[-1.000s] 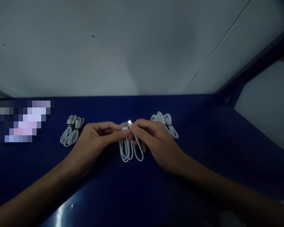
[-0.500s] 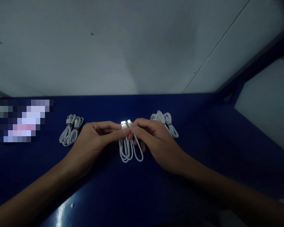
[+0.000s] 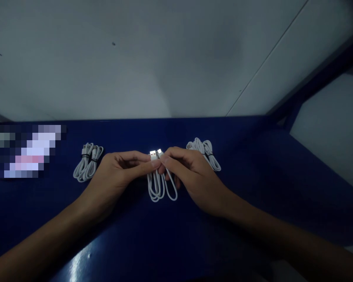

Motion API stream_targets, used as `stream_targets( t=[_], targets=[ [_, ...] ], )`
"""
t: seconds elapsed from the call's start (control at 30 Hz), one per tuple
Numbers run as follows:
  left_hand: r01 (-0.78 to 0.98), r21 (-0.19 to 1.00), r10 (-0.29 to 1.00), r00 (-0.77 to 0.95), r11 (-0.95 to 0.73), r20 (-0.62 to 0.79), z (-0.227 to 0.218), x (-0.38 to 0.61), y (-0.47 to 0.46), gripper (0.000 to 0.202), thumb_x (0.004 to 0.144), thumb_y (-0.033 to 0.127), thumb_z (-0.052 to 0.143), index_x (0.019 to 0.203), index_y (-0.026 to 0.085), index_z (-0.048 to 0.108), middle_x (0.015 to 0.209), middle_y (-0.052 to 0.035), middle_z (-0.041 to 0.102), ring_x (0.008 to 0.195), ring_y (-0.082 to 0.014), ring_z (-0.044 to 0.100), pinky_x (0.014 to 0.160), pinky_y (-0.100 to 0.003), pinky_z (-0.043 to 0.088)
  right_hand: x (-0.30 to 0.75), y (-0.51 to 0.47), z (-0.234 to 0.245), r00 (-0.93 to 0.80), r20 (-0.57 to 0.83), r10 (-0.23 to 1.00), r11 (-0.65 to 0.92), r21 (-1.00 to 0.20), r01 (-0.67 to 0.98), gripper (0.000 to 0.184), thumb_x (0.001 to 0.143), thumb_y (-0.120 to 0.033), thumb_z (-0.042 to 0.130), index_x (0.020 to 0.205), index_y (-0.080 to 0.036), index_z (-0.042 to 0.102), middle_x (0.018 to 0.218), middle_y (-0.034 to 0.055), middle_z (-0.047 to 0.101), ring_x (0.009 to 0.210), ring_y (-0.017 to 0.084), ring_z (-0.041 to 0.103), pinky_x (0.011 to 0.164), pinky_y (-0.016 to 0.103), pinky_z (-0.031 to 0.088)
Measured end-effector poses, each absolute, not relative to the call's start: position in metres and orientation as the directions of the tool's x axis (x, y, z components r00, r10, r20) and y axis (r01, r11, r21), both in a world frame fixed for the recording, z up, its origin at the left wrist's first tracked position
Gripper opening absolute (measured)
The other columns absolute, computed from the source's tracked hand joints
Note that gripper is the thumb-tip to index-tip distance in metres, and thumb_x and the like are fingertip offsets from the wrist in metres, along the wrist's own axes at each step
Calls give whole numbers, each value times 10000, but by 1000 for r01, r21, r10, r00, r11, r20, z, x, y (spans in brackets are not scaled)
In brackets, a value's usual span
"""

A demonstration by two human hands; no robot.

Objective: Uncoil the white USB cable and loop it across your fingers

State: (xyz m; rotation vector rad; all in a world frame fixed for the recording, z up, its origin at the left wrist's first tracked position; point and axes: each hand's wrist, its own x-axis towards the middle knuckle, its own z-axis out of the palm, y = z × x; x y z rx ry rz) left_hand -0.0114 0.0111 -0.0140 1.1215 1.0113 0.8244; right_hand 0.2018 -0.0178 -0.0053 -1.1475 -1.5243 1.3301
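Note:
A white USB cable (image 3: 155,188), coiled in loops, is held between both hands above the blue table, in the middle of the head view. My left hand (image 3: 125,168) pinches it just below the metal USB plug. With thumb and fingers, my right hand (image 3: 191,172) grips the cable's other, smaller connector end, close beside the first. Both metal tips point away from me, and the loops hang down below the fingers. Parts of the cable behind the thumbs are hidden.
Bundled white cables (image 3: 88,162) with black ties lie left of my left hand. More tied white cables (image 3: 207,152) lie behind my right hand, partly covered by it. A pixelated bright object (image 3: 37,150) is at far left. A pale wall (image 3: 135,78) borders the blue table (image 3: 164,243).
Hardly anything differs. The view has shifted very slightly, and both hands keep the same hold on the cable.

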Motion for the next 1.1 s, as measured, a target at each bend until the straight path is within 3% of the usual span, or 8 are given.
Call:
stream_targets(
  t=[0.67, 0.9, 1.1],
  targets=[
    [-38, 970, 915, 340, 242, -215, -12, -10, 10, 54, 889, 232, 922, 940, 243, 907, 995, -58, 897, 954, -225, 852, 881, -280, 639, 199, -19, -5, -265, 14, 964, 45, -992, 115, 335, 1113, -355, 582, 828, -219, 695, 858, 22, 683, 739, 165, 612, 625, 318, 468],
    [-32, 973, 919, 336, 229, -205, -12, -10, 10, 64, 875, 259, 938, 920, 238, 897, 990, -69, 897, 951, -253, 859, 921, -332, 661, 200, -18, -7, -265, 10, 964, 46, -991, 128, 328, 1112, -371, 576, 852, -225, 712, 857, 22, 678, 738, 166, 608, 629, 312, 481],
    [-74, 969, 917, 347, 235, -196, -10, -8, 9, 63, 877, 187, 921, 879, 236, 882, 967, -44, 896, 935, -209, 855, 869, -256, 645, 200, -18, -7, -265, 9, 964, 44, -991, 128, 335, 1120, -372, 570, 860, -220, 715, 848, 22, 672, 736, 164, 608, 629, 317, 472]
  ],
)
